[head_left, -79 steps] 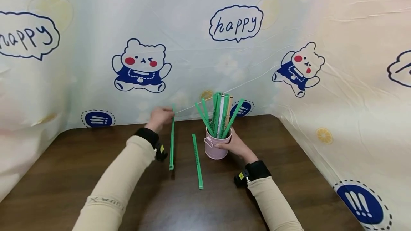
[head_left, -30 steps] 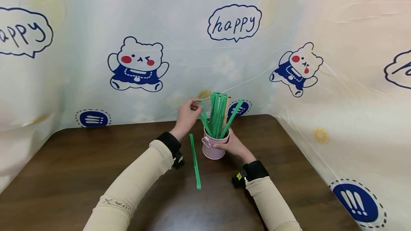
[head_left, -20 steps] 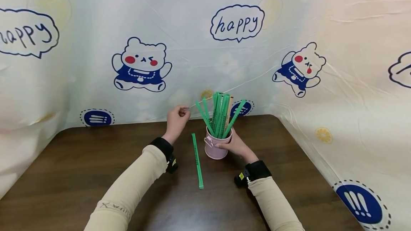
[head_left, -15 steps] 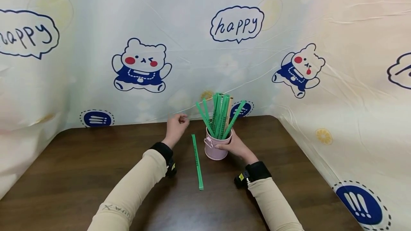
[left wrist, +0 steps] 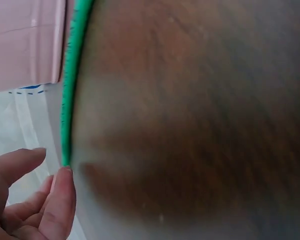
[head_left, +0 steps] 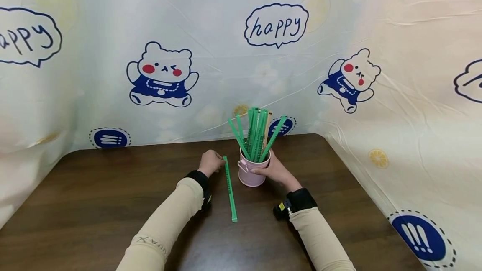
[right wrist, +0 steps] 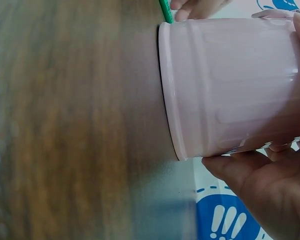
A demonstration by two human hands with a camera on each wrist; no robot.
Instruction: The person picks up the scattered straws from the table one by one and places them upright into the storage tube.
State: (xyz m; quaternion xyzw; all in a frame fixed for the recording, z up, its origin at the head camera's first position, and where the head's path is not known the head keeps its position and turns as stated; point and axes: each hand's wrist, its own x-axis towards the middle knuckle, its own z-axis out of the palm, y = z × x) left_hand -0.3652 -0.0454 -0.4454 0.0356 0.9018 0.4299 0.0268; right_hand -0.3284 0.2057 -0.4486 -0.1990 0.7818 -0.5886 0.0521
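Note:
My left hand (head_left: pixel 211 162) is low over the table at the far end of a slim green stick with dark print (head_left: pixel 230 191). In the left wrist view one fingertip meets the stick's end while the thumb (left wrist: pixel 22 162) stands apart from it. My right hand (head_left: pixel 278 172) holds a small pink metal bucket (head_left: pixel 251 177), curled around its far right side with the thumb across the front. Several green sticks (head_left: pixel 256 135) and a tan one (head_left: pixel 266 131) stand in the bucket, some leaning outward over the rim. Their lower ends are hidden inside.
The brown wooden table (head_left: pixel 113 204) carries the bucket and the lying stick. A printed cloth backdrop (head_left: pixel 226 66) with bears and lettering hangs right behind the table's far edge and along its sides.
The left hand earlier held another green stick upright, then brought it to the bucket, which now holds one more. Emptied, it moved left and down to the lying stick. The right hand stayed put.

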